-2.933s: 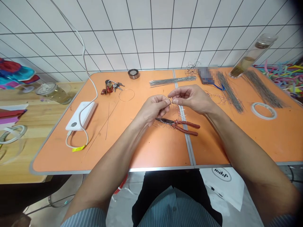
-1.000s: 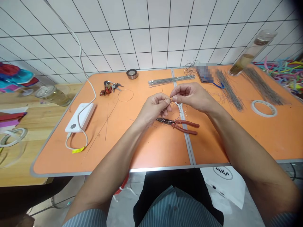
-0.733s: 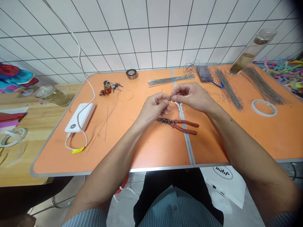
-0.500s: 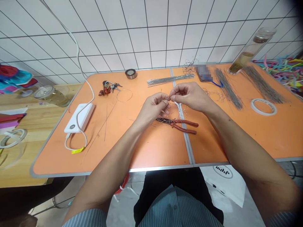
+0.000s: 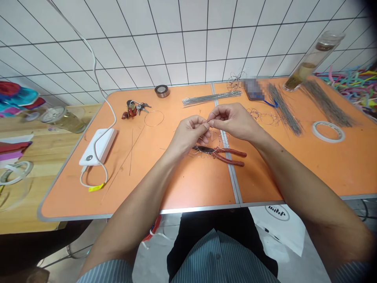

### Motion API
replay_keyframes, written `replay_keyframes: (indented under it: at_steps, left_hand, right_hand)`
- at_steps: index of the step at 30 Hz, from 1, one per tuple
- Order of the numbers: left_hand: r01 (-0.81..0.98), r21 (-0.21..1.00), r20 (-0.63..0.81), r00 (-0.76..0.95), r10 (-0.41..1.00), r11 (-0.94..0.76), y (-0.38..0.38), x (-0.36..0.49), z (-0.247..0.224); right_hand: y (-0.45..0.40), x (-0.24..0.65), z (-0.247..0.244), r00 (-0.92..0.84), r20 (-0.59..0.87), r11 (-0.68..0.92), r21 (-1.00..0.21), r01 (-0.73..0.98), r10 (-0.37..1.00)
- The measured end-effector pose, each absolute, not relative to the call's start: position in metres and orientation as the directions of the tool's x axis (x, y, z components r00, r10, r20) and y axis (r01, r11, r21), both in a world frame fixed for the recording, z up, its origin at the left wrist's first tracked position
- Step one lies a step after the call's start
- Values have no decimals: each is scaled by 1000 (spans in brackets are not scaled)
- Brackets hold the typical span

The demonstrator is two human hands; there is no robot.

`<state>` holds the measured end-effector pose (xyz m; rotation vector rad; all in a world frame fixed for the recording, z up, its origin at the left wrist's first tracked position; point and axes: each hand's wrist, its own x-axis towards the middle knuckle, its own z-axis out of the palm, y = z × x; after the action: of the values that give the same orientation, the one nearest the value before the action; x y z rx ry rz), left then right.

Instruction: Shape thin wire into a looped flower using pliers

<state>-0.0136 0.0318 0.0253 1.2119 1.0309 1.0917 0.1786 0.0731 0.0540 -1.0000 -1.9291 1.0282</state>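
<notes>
Hands both nearly closed at the fingertips: left hand point(image 5: 188, 135) and right hand point(image 5: 232, 122) pinch a thin wire point(image 5: 207, 125) above the orange desk point(image 5: 191, 184) (red-handled pliers point(image 5: 220, 154) lie just below).

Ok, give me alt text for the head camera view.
A person's left hand and right hand pinch fine wire above an orange table, with red-handled pliers lying just below them; a bundle of straight wire lies farther back.

Left hand point(image 5: 187, 136) and right hand point(image 5: 232, 121) meet near 12 o'clock, fingertips point(image 5: 205, 124) pinched closely together, forearms converging from 7 and 5 o'clock.
</notes>
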Motion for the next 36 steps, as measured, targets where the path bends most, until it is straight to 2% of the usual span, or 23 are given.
replay_keyframes:
  at_steps: [15, 27, 36]
  left_hand:
    - [-114, 993, 12, 163, 987, 7, 34, -15, 26]
    - [-115, 993, 41, 110, 993, -28, 33, -15, 28]
    - [-102, 994, -16, 172, 985, 34, 31, -15, 32]
  right_hand:
    - [72, 182, 58, -437, 176, 316, -909, 272, 882]
    - [70, 183, 61, -515, 69, 308, -865, 396, 855]
    - [72, 183, 60, -508, 72, 319, -851, 418, 858]
